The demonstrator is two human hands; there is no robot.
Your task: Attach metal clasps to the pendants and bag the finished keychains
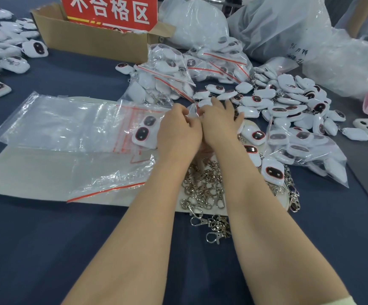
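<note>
**Fingers closed on a small clear bag**

Fingers of both hands meet at the middle of the frame. My left hand has its fingers curled, pinching the edge of a small clear bag. My right hand pinches the same edge between thumb and forefinger, its other fingers spread. What lies inside that bag I cannot tell.

The pendants — white, with dark red-rimmed faces — are heaped right of centre, the nearest just beyond my right fingertips. The metal clasps lie in a tangle under my wrists, mostly on a pale mat, a few spilling onto the dark blue bench.

Empty zip bags lie left of centre — the bagged keychains pile up above my hands. A cardboard box with a red sign stands at the upper left.
</note>
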